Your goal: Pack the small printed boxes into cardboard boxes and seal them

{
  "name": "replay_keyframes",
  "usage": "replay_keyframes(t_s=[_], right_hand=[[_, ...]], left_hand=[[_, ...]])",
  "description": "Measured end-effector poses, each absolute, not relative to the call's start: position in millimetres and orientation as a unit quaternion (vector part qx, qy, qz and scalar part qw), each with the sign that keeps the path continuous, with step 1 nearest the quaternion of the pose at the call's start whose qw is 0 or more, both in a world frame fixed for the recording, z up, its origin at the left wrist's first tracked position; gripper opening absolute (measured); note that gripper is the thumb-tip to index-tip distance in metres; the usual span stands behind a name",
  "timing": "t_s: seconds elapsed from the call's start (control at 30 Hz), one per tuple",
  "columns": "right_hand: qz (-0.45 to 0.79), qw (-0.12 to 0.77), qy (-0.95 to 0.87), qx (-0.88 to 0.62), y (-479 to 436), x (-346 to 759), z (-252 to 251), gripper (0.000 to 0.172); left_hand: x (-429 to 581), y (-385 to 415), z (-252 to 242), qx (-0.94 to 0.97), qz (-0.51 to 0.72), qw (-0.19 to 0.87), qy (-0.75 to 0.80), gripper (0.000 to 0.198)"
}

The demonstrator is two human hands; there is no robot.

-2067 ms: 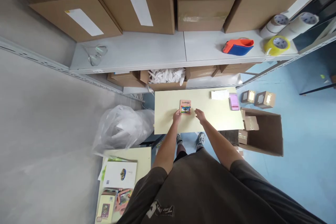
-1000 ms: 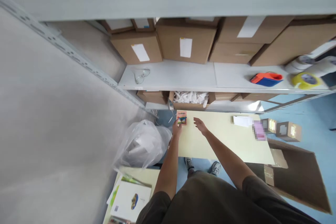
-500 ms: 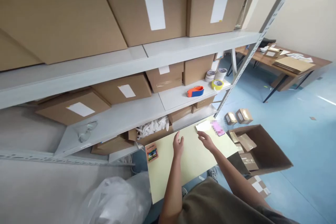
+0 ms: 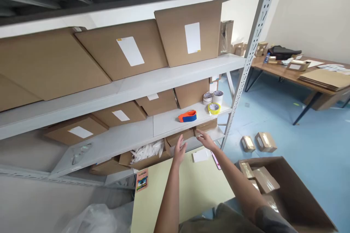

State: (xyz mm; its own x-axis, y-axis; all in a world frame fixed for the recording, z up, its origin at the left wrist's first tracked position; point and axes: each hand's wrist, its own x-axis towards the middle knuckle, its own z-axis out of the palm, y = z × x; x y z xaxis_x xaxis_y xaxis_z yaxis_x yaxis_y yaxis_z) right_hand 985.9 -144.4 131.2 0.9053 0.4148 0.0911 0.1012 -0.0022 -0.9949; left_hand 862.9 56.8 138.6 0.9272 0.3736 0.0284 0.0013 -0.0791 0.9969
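Note:
Both my hands reach forward over the pale yellow table (image 4: 164,200) toward the metal shelving. My left hand (image 4: 179,149) is open, fingers spread, in front of a brown box (image 4: 177,139) on the lowest shelf. My right hand (image 4: 205,140) is open too, empty, close to the shelf edge and another brown box (image 4: 206,125). An orange and blue tape dispenser (image 4: 187,116) lies on the shelf just above my hands. A small colourful card pack (image 4: 142,180) rests at the table's far left corner. A white paper (image 4: 200,156) lies on the table below my right hand.
Large labelled cardboard boxes (image 4: 123,52) fill the shelves. Tape rolls (image 4: 213,107) stand by the upright post (image 4: 246,62). An open carton (image 4: 284,189) sits on the blue floor at right, two small boxes (image 4: 258,142) beyond it. A wooden desk (image 4: 300,72) stands far right. A plastic bag (image 4: 98,220) lies lower left.
My view has swung up from the table to the shelving. My left hand let go of the card pack at the table's far left corner, and both hands moved toward the shelf.

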Motion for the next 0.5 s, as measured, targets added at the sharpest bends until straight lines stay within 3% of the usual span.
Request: replay_keyframes(t_s=[0.23,0.43,0.5], right_hand=[[0.078,0.617,-0.303,-0.722,-94.4,1106.7,194.2,0.045],[0.07,0.459,-0.338,-0.818,-53.7,1122.9,190.5,0.051],[0.056,0.356,-0.332,-0.872,-46.4,1116.1,190.5,0.055]], left_hand=[[854.8,44.5,164.7,0.752,0.176,0.616,0.155,0.081],[795.8,60.0,146.7,0.738,0.184,0.61,0.224,0.089],[774.8,69.1,143.6,0.728,0.205,0.607,0.243,0.091]])
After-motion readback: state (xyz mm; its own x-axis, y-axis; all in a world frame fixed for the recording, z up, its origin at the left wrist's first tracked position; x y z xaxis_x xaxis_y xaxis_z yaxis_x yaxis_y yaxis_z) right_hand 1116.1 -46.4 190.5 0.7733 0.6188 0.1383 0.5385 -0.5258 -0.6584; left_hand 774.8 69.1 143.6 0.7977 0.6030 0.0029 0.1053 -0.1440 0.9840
